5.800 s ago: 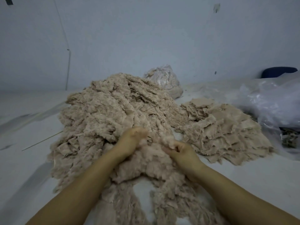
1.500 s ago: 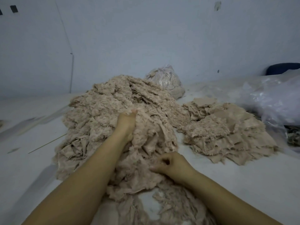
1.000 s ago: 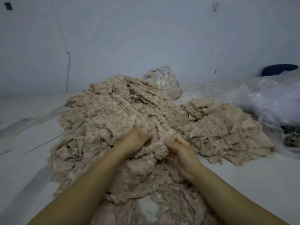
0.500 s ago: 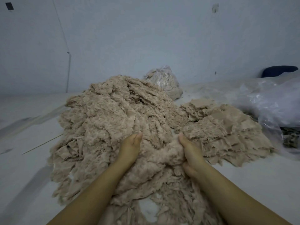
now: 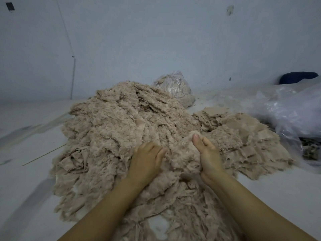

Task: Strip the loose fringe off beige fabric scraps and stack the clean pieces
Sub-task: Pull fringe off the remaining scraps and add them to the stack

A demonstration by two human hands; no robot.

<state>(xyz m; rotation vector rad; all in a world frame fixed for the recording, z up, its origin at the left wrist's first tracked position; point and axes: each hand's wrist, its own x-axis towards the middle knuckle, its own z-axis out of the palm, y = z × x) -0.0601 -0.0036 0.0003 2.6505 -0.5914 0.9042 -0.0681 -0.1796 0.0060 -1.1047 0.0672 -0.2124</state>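
A big heap of fringed beige fabric scraps (image 5: pixel 112 129) fills the middle of the white floor. Right of it lies a flatter stack of beige pieces (image 5: pixel 246 136). My left hand (image 5: pixel 147 162) rests on the near slope of the heap with its fingers curled into the fluff. My right hand (image 5: pixel 206 153) grips a fluffy clump of scrap (image 5: pixel 184 150) at the heap's right side, thumb on top. Loose fringe (image 5: pixel 173 214) lies spread between my forearms.
A clear plastic bag stuffed with beige scraps (image 5: pixel 175 87) stands behind the heap near the wall. A large crumpled plastic sheet (image 5: pixel 291 112) lies at the right, with a dark blue object (image 5: pixel 297 78) behind it. A thin stick (image 5: pixel 43 154) lies on the floor at left.
My hands went from flat against the heap's front to curled; the right hand closed its thumb over a clump and lifted it slightly. The left hand slid a little toward me.
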